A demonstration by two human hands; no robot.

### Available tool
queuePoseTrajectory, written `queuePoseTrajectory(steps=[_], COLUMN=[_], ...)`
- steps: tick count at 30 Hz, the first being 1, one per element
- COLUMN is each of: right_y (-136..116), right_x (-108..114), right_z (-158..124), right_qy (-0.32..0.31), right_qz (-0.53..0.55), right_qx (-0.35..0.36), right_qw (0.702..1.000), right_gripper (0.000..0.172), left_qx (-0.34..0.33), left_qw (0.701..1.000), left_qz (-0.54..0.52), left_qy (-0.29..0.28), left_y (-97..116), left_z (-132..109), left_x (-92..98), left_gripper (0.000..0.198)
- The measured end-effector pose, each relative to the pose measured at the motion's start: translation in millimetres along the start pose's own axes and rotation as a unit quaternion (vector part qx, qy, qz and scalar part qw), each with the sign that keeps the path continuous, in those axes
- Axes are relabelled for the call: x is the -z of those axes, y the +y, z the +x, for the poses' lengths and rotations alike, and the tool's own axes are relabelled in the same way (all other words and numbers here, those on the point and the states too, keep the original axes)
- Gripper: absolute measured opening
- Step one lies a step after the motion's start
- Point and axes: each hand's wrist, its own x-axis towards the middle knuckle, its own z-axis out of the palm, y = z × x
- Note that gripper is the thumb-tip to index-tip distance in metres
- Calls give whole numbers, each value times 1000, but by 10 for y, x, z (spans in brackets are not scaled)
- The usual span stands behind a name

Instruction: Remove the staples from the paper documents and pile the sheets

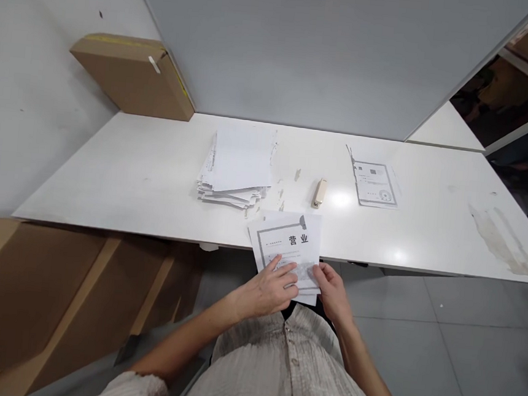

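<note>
Sheets of printed paper, the top one bearing bold dark characters inside a grey border, span the middle of the near edge of a white bench, their lower part jutting out past it toward the person's buttoned shirt. The right hand pinches the sheets at their right side, thumb on the face; the left hand lays spread fingers over the lower left, its thumb out of sight, so whether it grips or merely presses cannot be told. The step in hand looks like gathering and evening up the loose pages, whose edges fan out unevenly. The next move appears to call for a steady right pinch while the left fingers guide the lower sheets into line, without creasing them against the bench edge. Beyond the hands, a beige stapler rests midway between the near and far edges; a thick paper stack sits to its left, a few printed pages lie to its right, nearer the far edge, and a cardboard box stands at the far left corner.
</note>
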Motion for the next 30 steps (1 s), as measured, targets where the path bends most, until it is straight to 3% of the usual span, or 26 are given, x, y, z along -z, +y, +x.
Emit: queuePoseTrajectory(steps=[4, 6, 7, 9, 11, 12, 14, 17, 19, 22, 24, 26, 28, 30], right_y=[-9, -4, 0, 8, 17, 23, 37, 57, 55, -3, -101, -252, -439, -618], right_x=[33, 51, 61, 81, 94, 95, 84, 51, 53, 165, 321, 500, 629, 636], right_z=[27, 31, 27, 11, -11, -23, -45, -75, -84, -82, -105, -191, -357, -571], right_qy=[-16, -9, -3, 6, 9, 10, 10, 16, 36, 93, 143, 212, 300, 373], right_qz=[-32, -28, -24, -22, -29, -34, -37, -43, -78, -162, -218, -291, -381, -458], right_qx=[4, 5, 6, 6, 6, 7, 7, 14, 30, 74, 113, 165, 232, 310], right_qw=[999, 1000, 1000, 1000, 1000, 999, 999, 999, 996, 980, 959, 918, 843, 745], right_gripper=[34, 34, 34, 33, 33, 33, 34, 32, 31, 36, 36, 34, 32, 26], left_qx=[-1, 59, 122, 298, 453, 499, 532, 528, 520, 503, 495, 495, 496, 489], left_qw=[999, 993, 981, 926, 842, 800, 721, 616, 586, 586, 598, 600, 590, 581], left_qz=[-18, -63, -89, -138, -206, -261, -397, -525, -552, -558, -546, -537, -544, -554], left_qy=[30, 82, 119, 185, 208, 204, 202, 256, 288, 303, 315, 327, 332, 341], left_y=[10, 1, -14, -67, -140, -176, -234, -267, -262, -255, -262, -274, -278, -260], left_z=[-36, -120, -181, -319, -438, -477, -497, -417, -339, -257, -234, -228, -223, -194], left_x=[109, 156, 170, 167, 113, 67, -52, -232, -307, -323, -287, -240, -205, -198], left_gripper=[9, 14, 18, 28, 35, 37, 37, 40, 40, 39, 36, 33, 31, 29])
